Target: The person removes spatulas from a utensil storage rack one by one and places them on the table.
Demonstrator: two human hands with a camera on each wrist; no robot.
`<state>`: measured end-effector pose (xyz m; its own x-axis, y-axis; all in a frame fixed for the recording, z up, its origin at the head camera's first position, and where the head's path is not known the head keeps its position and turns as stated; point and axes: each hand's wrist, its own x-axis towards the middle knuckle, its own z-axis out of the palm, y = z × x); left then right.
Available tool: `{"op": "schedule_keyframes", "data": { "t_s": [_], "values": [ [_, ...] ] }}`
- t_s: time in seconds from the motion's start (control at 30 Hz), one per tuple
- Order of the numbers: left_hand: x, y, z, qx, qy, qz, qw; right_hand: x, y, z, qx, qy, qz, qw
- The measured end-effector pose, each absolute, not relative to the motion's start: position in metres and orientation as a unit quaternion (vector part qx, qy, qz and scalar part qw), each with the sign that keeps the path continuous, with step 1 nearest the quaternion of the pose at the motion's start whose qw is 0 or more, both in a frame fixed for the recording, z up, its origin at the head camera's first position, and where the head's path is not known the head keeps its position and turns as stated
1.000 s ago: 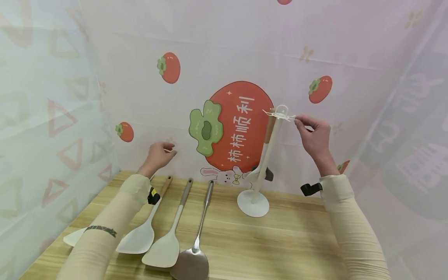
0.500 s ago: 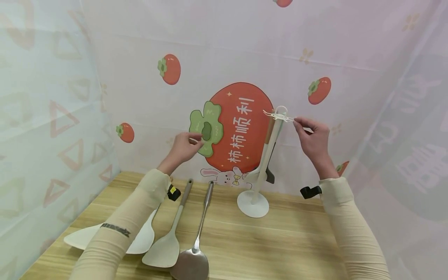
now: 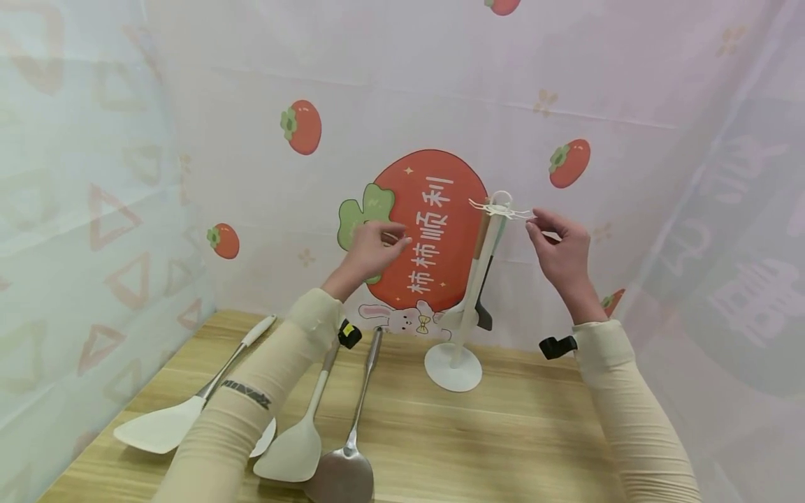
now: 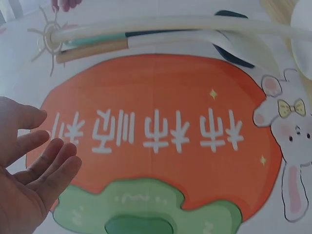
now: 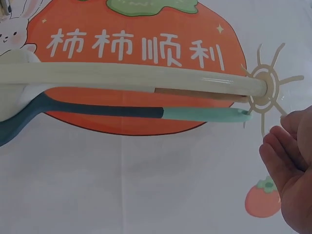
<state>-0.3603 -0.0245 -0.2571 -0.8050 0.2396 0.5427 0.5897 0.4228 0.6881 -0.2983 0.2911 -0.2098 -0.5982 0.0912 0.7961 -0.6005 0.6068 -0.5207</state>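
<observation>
A white utensil stand (image 3: 470, 307) with a round base and a ring of hooks on top stands at the back of the table. Two utensils hang behind its pole: one with a mint handle (image 5: 204, 114) and dark blue head, another with a wooden handle (image 4: 92, 50) and pale head. My right hand (image 3: 562, 244) is at the hook ring's right side, thumb and fingertips pinching a hook end. Left of the stand, my left hand (image 3: 372, 250) is raised in front of the printed cloth, holding nothing; its fingers (image 4: 48, 165) are loosely bent and apart.
On the table's left lie a white-handled turner (image 3: 157, 423), a pale grey-handled turner (image 3: 292, 450) and a steel turner (image 3: 346, 475). Another white turner (image 3: 267, 436) is mostly hidden under my left forearm. A persimmon-printed cloth (image 3: 402, 126) hangs close behind the stand.
My left hand has moved right, from above the turners toward the stand. The hook ring has turned slightly, bringing the mint handle into view beside the pole; my right hand has stayed by it.
</observation>
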Motion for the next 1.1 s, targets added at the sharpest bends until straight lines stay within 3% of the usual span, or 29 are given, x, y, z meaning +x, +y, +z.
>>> {"op": "schedule_keyframes", "data": {
  "t_s": [0.37,0.77,1.1],
  "values": [
    [-0.351,0.019,-0.237,-0.280,-0.758,-0.548,0.215,-0.305,0.302,-0.219,0.138,-0.806,0.409,0.404],
    [-0.347,0.062,-0.218,-0.268,-0.735,-0.551,0.291,-0.328,0.330,-0.240,0.122,-0.818,0.409,0.387],
    [-0.350,0.075,-0.219,-0.261,-0.726,-0.560,0.303,-0.332,0.337,-0.247,0.109,-0.829,0.396,0.379]
  ]
}}
